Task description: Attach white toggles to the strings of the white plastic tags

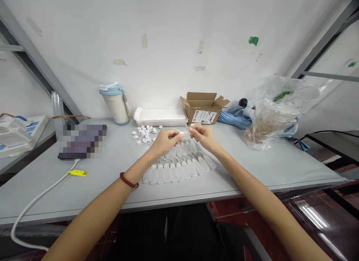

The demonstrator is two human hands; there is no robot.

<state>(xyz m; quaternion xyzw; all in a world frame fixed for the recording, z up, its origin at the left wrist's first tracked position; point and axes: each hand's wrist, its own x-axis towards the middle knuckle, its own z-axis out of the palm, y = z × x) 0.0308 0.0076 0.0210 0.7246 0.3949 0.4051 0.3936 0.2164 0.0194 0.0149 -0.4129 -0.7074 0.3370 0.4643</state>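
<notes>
My left hand (167,141) and my right hand (204,136) meet above the table, thumbs and fingertips pinched together. Between them they hold a small translucent plastic bottle (185,132), mostly covered by the fingers. Just below lie two rows of similar translucent bottles (174,173), side by side, with thin curved strips or tubes at their tops. The back row is partly hidden by my hands. Left of my left hand is a loose pile of small white caps (146,131).
Behind stand a stack of white trays (162,117), an open cardboard box (200,113) and a blue-lidded tumbler (114,105). At left lies a blurred-out device (82,142) with a white cable (42,195). Blue cloth (235,119) and a plastic bag with a cup (273,117) sit at right.
</notes>
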